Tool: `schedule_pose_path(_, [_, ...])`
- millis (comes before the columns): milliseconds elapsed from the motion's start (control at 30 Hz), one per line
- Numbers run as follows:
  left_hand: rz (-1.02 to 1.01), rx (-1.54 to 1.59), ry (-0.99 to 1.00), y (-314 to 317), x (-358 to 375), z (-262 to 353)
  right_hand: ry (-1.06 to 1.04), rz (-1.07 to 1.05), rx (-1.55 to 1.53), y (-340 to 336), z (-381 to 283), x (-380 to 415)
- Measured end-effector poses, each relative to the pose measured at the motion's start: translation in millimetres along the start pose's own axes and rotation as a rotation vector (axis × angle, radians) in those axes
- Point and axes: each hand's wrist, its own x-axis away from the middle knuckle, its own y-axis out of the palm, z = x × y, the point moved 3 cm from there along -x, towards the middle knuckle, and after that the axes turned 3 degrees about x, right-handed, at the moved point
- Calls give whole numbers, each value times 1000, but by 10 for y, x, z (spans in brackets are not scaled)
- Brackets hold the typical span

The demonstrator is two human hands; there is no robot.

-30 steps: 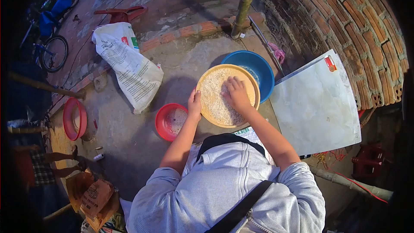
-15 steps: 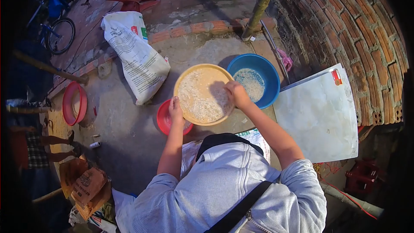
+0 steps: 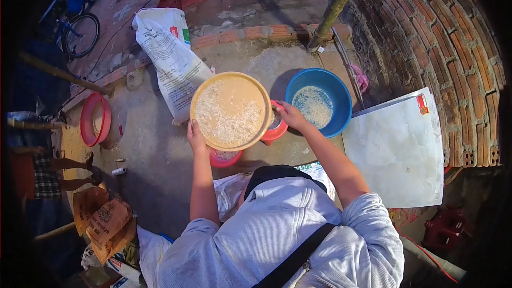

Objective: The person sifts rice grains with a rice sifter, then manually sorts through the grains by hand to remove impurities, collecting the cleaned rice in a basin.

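A round tan tray (image 3: 233, 77) is tilted in front of me, with pale, rice-like grains (image 3: 229, 120) spread over its bottom. My left hand (image 3: 196, 140) is closed on its lower left rim. To the right of the tray, my right hand (image 3: 291, 115) has its fingers closed at the rim of a red plastic container (image 3: 276, 132), which the tray partly covers. Below the tray a pinkish-red basin (image 3: 226, 161) shows in part, with pale grains in it. A blue basin (image 3: 342, 96) holding similar grains stands just beyond my right hand.
A printed white sack (image 3: 176, 69) lies behind the tray. A red basin (image 3: 108, 120) is at the left, near a person's legs (image 3: 72, 173). At the right are a large white panel (image 3: 394, 154) and a brick wall (image 3: 426, 37). A bamboo post (image 3: 336, 10) rises at the back.
The tray has shifted left with my left hand. My right hand has come off the tray's right side to the red container, which now shows from behind the tray.
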Motion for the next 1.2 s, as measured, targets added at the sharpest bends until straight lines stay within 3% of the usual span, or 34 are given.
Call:
schedule_pose_path(67, [-19, -3, -48, 204, 120, 26, 576, 54, -1084, -89, -70, 178])
schedule_pose_path(100, [-31, -3, -100, 311, 193, 10, 571, 61, -1084, -180, -92, 265])
schedule_pose_path(167, [-114, 24, -77, 472, 232, -179, 565, 92, -1498, -419, -24, 513])
schedule_pose_path(300, [-285, -88, -245, 1318, 705, -382, 368, 344, -1369, -905, 350, 1110])
schedule_pose_path(367, [-427, -112, -257, 1777, 992, -513, 424, 540, -1192, -1149, 582, 1504])
schedule_pose_path(433, [-473, -161, -296, 2153, 1244, -630, 385, 728, -1228, -1411, 571, 1798])
schedule_pose_path(500, [-584, -70, -295, 2346, 1202, -730, 394, 762, -1163, -1536, 511, 1961])
schedule_pose_path(567, [-640, -93, -454, 2329, 906, -743, 268, 796, -1255, -1216, 849, 1912])
schedule_pose_path(600, [-689, -74, -532, 2323, 779, -543, 382, 743, -1259, -1169, 649, 1902])
schedule_pose_path(633, [-733, -60, -606, 2360, 721, -354, 497, 850, -1243, -1173, 281, 1789])
schedule_pose_path(700, [-770, -85, -593, 2440, 719, -383, 468, 860, -1183, -1094, 159, 1771])
schedule_pose_path(733, [-787, -106, -579, 2423, 686, -397, 571, 883, -1035, -1116, 244, 1934])
schedule_pose_path(800, [-747, -148, -451, 2594, 1007, -742, 631, 869, -1056, -1150, 776, 2295])
schedule_pose_path(833, [-773, -113, -474, 2674, 1193, -973, 592, 931, -1168, -1252, 812, 2453])
schedule_pose_path(867, [-688, -311, -319, 2780, 1446, -1056, 551, 995, -1268, -1416, 741, 2609])
schedule_pose_path(900, [-654, -367, -298, 2898, 1722, -825, 594, 979, -1283, -1573, 576, 2747])
schedule_pose_path(967, [-756, -209, -458, 2888, 1612, -950, 568, 1015, -1265, -1554, 620, 2776])
schedule_pose_path(1000, [-817, -159, -545, 2856, 1488, -846, 707, 947, -1129, -1544, 512, 2748])
schedule_pose_path(1033, [-850, -101, -599, 2836, 1315, -813, 603, 1019, -1089, -1277, 773, 2660])
schedule_pose_path(1067, [-862, -83, -673, 2832, 1237, -624, 630, 1011, -1071, -1268, 478, 2540])
schedule_pose_path(1100, [-867, -81, -649, 2811, 1130, -600, 541, 976, -1111, -1232, 364, 2432])
schedule_pose_path(1167, [-931, -126, -599, 2830, 1139, -800, 705, 1090, -893, -1190, 516, 2567])
schedule_pose_path(1200, [-921, -189, -501, 2853, 1190, -1022, 700, 1053, -979, -1254, 627, 2716])
